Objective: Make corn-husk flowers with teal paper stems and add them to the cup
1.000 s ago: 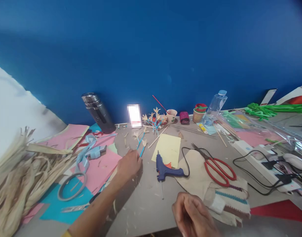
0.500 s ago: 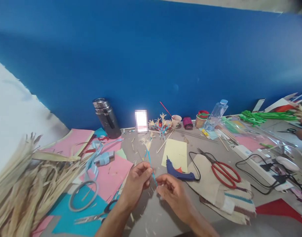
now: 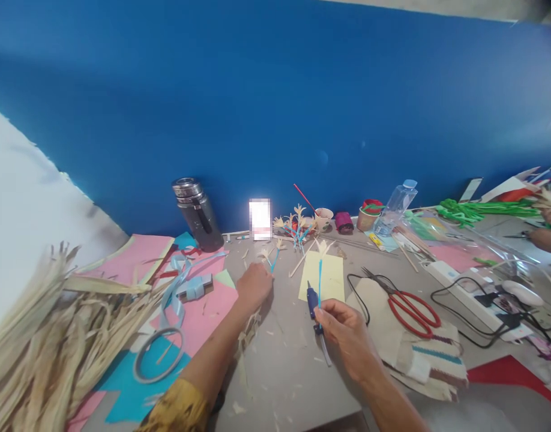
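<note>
My right hand (image 3: 343,333) is closed in a pinch on the blue stem of a small straw flower (image 3: 321,264), holding it upright over the blue glue gun (image 3: 313,298) and the yellow paper (image 3: 323,277). My left hand (image 3: 254,285) reaches forward over the grey table (image 3: 284,360), its fingers closed at the blue stem of another straw flower (image 3: 274,255) that lies there. A bunch of finished straw flowers (image 3: 296,221) stands near the wall.
A heap of dried straw (image 3: 41,336) fills the left. Pink and blue papers (image 3: 203,309), a tape ring (image 3: 158,355), a dark flask (image 3: 198,214), red scissors (image 3: 408,304), a power strip (image 3: 464,288), a water bottle (image 3: 395,207) and green stems (image 3: 482,210) surround me. Another person's hand (image 3: 548,228) shows far right.
Both hands held one flower together half a second ago. Now my right hand alone holds it, moved right over the glue gun, and my left has reached forward to another flower.
</note>
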`<state>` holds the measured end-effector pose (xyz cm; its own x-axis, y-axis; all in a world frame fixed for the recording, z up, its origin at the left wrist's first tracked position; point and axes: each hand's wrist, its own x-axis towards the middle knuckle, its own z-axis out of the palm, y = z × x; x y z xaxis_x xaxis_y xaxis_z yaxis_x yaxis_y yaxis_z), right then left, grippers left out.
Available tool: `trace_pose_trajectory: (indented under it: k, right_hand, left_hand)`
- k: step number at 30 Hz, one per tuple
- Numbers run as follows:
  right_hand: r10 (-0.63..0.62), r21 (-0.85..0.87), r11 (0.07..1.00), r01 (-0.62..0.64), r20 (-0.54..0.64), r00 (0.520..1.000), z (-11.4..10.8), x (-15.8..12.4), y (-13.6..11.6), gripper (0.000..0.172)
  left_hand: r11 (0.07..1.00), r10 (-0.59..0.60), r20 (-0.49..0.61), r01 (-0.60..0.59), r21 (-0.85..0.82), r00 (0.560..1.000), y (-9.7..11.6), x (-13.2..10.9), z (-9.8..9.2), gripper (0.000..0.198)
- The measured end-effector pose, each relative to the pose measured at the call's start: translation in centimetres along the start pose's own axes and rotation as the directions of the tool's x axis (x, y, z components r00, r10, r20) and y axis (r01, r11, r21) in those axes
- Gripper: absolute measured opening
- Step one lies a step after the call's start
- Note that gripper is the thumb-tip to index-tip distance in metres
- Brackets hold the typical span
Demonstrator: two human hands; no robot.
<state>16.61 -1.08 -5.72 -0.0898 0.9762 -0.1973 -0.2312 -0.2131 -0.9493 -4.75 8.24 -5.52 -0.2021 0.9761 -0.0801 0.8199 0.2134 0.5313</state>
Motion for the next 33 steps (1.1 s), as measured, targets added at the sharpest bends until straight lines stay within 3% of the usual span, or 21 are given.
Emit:
trace_pose_trajectory:
  k: [5, 12, 13, 15, 17, 22, 26, 33]
  right_hand:
    - [0.016, -0.013, 1.0, -0.015, 0.042, 0.999, -0.1, -0.4, 0.4, 0.042]
    - [-0.078, -0.023, 0.997, 0.079, 0.025, 0.997, 0.7, 0.4, -1.1, 0.038]
    - [-0.096, -0.023, 0.995, 0.097, 0.027, 0.995, 1.3, 0.8, -1.5, 0.037]
    - [-0.138, -0.013, 0.99, 0.138, 0.033, 0.99, 2.8, 1.6, -2.1, 0.036]
    - [-0.191, 0.003, 0.982, 0.191, 0.056, 0.98, 4.4, 2.5, -2.3, 0.036]
    - [-0.225, -0.051, 0.97, 0.237, 0.175, 0.959, 6.8, 4.2, -1.3, 0.037]
    - [-0.226, -0.146, 0.956, 0.254, 0.188, 0.956, 7.6, 4.9, -0.7, 0.035]
    - [-0.217, -0.164, 0.954, 0.251, 0.199, 0.956, 8.5, 6.5, 0.3, 0.036]
  left_hand:
    - [1.0, -0.013, -0.062, 0.011, -0.021, 0.998, 0.5, 1.3, 1.8, 0.007]
    - [0.939, 0.059, -0.159, -0.109, -0.325, 0.985, 1.2, -2.1, -2.7, 0.018]
    - [0.897, 0.066, -0.162, -0.13, -0.423, 0.985, 1.3, -3.0, -3.2, 0.024]
    - [0.682, 0.061, -0.137, -0.141, -0.717, 0.989, 1.6, -4.7, -3.7, 0.03]
    - [0.531, 0.076, -0.115, -0.138, -0.836, 0.99, 1.6, -6.1, -3.5, 0.024]
    - [0.401, 0.113, -0.046, -0.088, -0.912, 0.993, 0.4, -7.0, -2.0, 0.022]
    - [0.421, 0.096, -0.029, -0.067, -0.904, 0.995, -0.4, -6.8, -1.8, 0.022]
    - [0.432, 0.107, -0.063, -0.103, -0.896, 0.992, -1.5, -5.8, -1.6, 0.022]
